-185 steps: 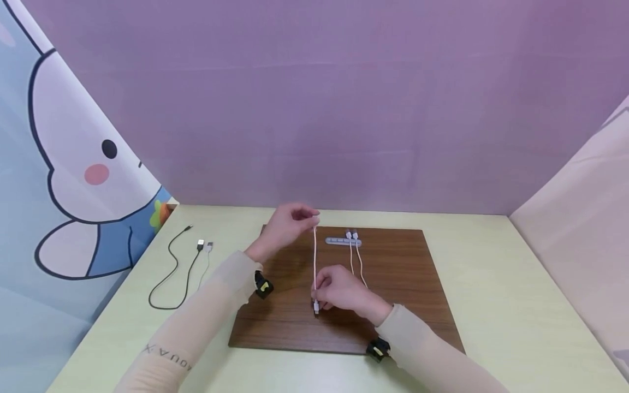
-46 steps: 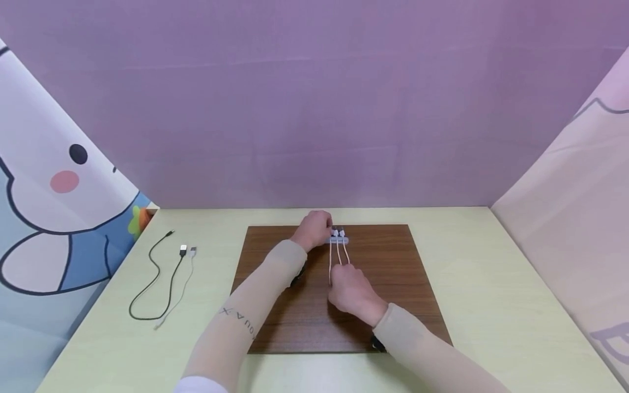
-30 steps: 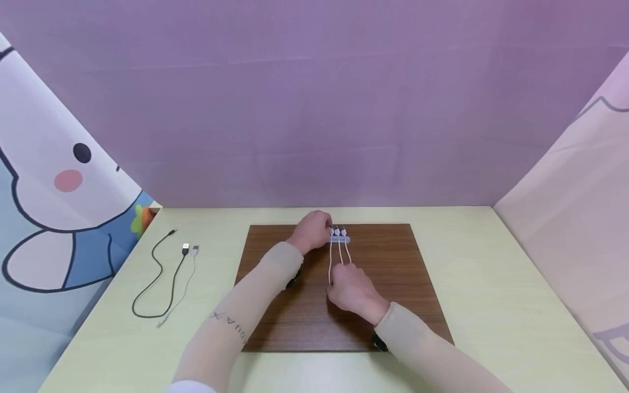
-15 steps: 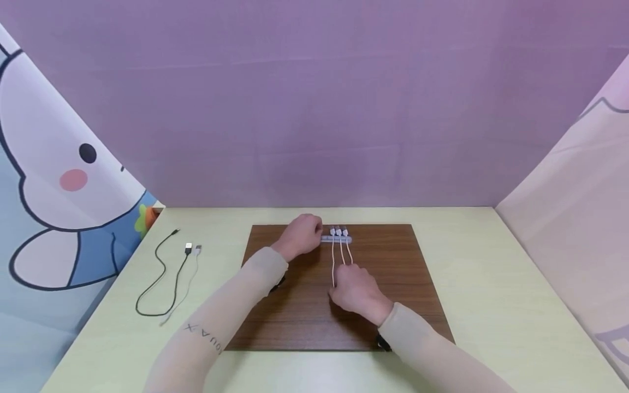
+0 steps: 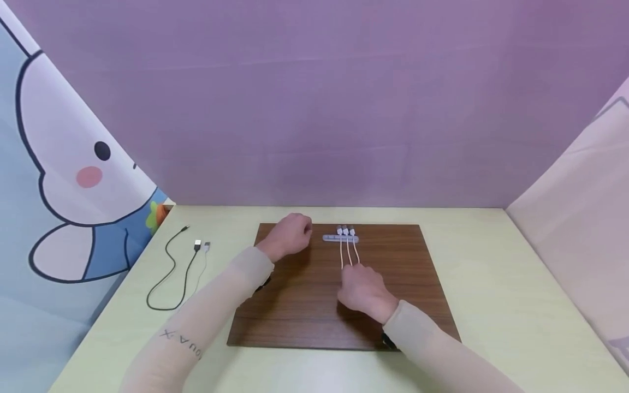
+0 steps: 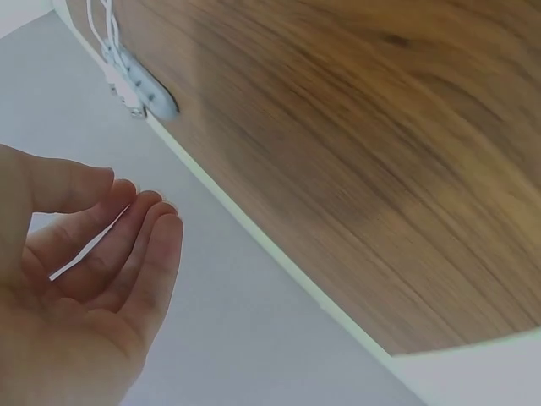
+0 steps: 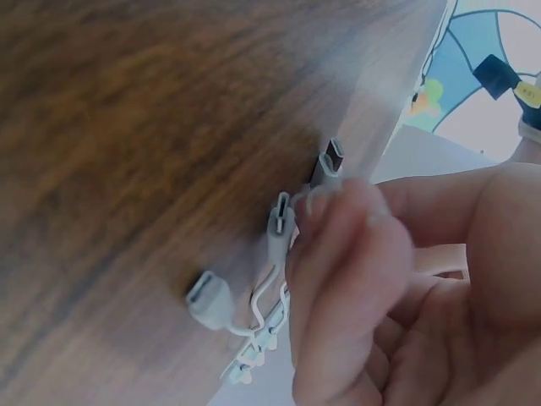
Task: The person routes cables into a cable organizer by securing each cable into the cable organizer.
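My left hand (image 5: pixel 291 236) hovers over the board's far left part, holding nothing; in the left wrist view its fingers (image 6: pixel 156 262) are loosely bent. A grey-blue cable clip strip (image 5: pixel 330 238) lies on the brown wooden board (image 5: pixel 295 322). Three white charging cables (image 5: pixel 348 251) run through its right-hand slots, USB plugs at the far side. My right hand (image 5: pixel 366 292) is low over the board, its fingertips pinching the leftmost cable just behind its small connector (image 7: pixel 330 161). The other two connectors (image 7: pixel 279 222) lie beside it. The fingers are blurred and partly hide the cables.
To the left of the board, a black USB cable (image 5: pixel 173 267) lies curved on the pale table (image 5: pixel 511 305). Beside it is a thin white USB cable (image 5: pixel 205 256), partly hidden by my left sleeve. A purple backdrop (image 5: pixel 314 136) stands behind the table.
The third white cable, earlier stretched between both hands, now sits in the strip beside the other two. My left hand has let go and moved left; the right stays near the cable's lower end.
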